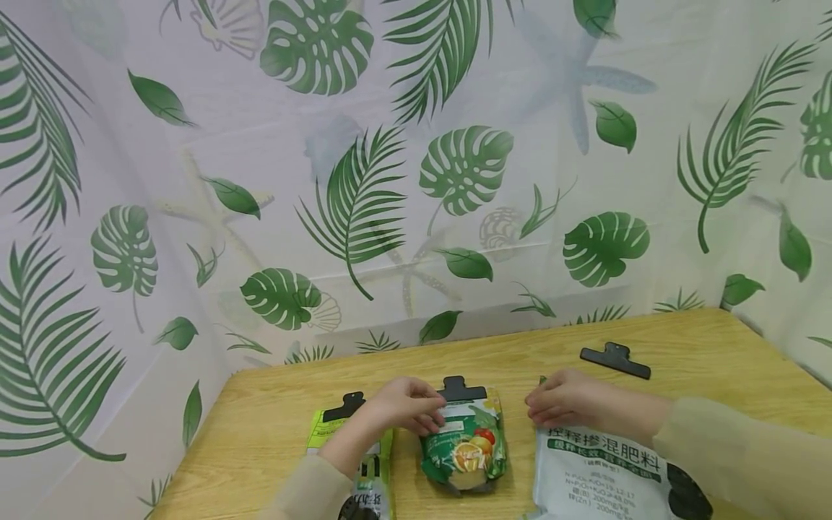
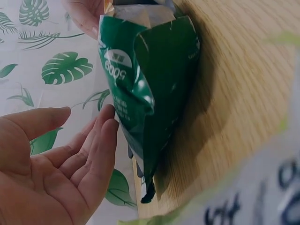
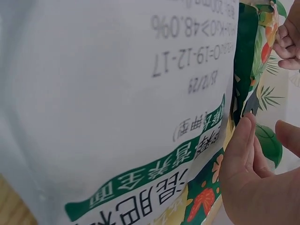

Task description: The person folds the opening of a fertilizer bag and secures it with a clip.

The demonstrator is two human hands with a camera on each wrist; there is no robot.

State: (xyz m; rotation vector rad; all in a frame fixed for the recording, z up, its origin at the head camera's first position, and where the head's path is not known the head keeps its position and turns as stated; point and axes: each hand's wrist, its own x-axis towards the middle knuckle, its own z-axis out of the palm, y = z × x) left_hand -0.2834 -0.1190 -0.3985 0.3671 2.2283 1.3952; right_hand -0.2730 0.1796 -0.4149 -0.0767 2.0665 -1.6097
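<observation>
In the middle of the table stands a green bag point(image 1: 464, 433) printed with fruit, a black bag clip point(image 1: 463, 391) across its top. My left hand point(image 1: 409, 406) is at the upper left of this bag, fingers loosely bent and thumb apart; the left wrist view shows its fingertips right at the bag's edge and nothing in the palm. To the right is a white fertilizer bag point(image 1: 581, 473) with dark lettering and a green band. My right hand point(image 1: 572, 401) hovers over its top edge, partly hiding it. In the right wrist view its fingers are extended, thumb apart, holding nothing.
A loose black bag clip point(image 1: 615, 361) lies at the back right of the wooden table point(image 1: 279, 390). On the left, a yellow-green bag point(image 1: 318, 432) with another black clip point(image 1: 343, 406) is partly behind the left forearm. A leaf-patterned cloth point(image 1: 403, 217) hangs behind.
</observation>
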